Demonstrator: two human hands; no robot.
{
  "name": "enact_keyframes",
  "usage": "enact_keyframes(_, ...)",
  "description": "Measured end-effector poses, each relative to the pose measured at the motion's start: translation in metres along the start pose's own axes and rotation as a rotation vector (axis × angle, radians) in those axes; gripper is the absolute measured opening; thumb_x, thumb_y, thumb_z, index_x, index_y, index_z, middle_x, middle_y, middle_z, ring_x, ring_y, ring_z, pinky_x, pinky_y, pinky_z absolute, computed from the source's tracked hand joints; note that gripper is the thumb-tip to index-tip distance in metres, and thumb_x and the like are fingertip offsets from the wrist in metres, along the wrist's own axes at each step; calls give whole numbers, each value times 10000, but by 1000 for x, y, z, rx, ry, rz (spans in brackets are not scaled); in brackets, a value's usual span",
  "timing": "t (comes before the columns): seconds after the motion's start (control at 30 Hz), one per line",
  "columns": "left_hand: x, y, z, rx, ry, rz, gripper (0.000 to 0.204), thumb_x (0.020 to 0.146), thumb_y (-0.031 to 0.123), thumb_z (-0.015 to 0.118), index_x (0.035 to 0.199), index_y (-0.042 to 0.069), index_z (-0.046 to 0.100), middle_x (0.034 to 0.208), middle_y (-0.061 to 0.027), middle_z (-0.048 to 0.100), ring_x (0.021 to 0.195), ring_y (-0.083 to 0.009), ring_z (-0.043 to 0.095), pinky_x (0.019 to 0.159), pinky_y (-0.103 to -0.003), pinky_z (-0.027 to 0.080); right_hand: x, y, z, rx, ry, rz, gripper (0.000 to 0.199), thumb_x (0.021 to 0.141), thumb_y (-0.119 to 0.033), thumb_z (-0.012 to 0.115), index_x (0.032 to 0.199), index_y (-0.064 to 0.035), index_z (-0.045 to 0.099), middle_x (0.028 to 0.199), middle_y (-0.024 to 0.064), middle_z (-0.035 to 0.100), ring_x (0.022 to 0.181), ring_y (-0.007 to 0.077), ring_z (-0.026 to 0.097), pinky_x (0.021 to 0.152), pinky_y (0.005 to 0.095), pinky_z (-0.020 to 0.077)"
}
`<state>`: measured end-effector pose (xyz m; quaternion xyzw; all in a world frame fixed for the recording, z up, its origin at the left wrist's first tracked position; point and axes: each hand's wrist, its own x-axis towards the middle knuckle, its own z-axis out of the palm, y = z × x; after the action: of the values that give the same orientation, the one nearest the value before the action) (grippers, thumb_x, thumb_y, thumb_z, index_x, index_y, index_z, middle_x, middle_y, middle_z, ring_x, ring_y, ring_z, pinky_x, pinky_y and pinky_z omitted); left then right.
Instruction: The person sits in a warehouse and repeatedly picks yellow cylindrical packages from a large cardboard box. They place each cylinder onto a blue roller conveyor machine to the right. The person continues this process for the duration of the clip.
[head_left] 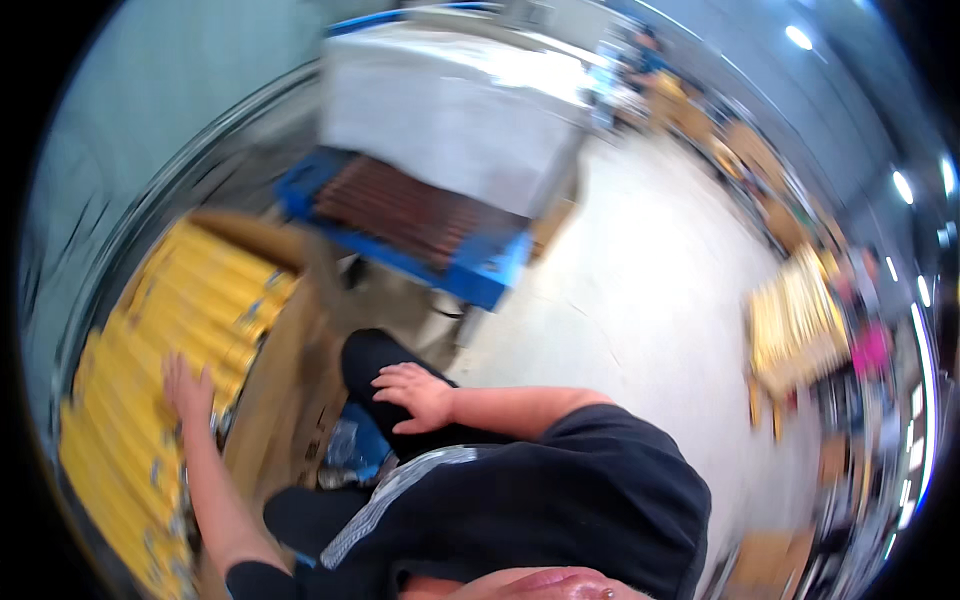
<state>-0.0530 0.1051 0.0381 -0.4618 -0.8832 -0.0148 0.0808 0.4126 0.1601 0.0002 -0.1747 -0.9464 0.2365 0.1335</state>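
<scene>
Left hand (187, 388), fingers spread flat, rests on stacked yellow rectangular cartons (165, 345) at 9 o'clock; likely light, stiff, best gripped by edges. Right hand (420, 396) lies open on dark-trousered knee (372, 358).

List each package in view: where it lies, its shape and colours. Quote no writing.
Yellow packs: rows of long, flat packs on the left, under the left hand.
Brown carton: open flaps beside them, right of the rows.
Yellow stack: far right on the floor, blurred.
No signs or screens can be made out.
</scene>
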Motion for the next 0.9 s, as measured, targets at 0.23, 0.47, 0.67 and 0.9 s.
enact_keyframes(0.23,0,20,90,352,-298,232,516,927,202,420,1437,236,351,1544,58,249,1376,-246,313,1046,-415,377,-48,-6,7,-145,271,147,445,623,-365,732,986,-115,674,1250,69,567,1239,269,441,974,474,319)
enact_keyframes(0.47,8,29,92,325,-406,157,507,944,431,384,1392,199,440,1464,-73,390,1313,-295,371,980,-606,369,-78,-7,12,-119,310,226,369,647,-320,713,960,-126,679,1231,58,575,1230,264,447,989,455,322)
enact_keyframes(0.67,16,17,120,341,-201,290,468,949,382,381,1371,192,455,1428,-71,425,1286,-286,398,973,-576,387,-90,-3,16,-127,375,209,363,642,-314,710,954,-133,669,1210,48,578,1212,258,456,957,455,333)
enact_keyframes(0.9,23,7,137,336,-126,306,446,948,376,377,1337,185,487,1398,-67,454,1258,-288,420,957,-571,394,-87,20,27,-135,368,148,373,637,-319,702,966,-148,665,1216,39,574,1213,264,454,938,466,345)
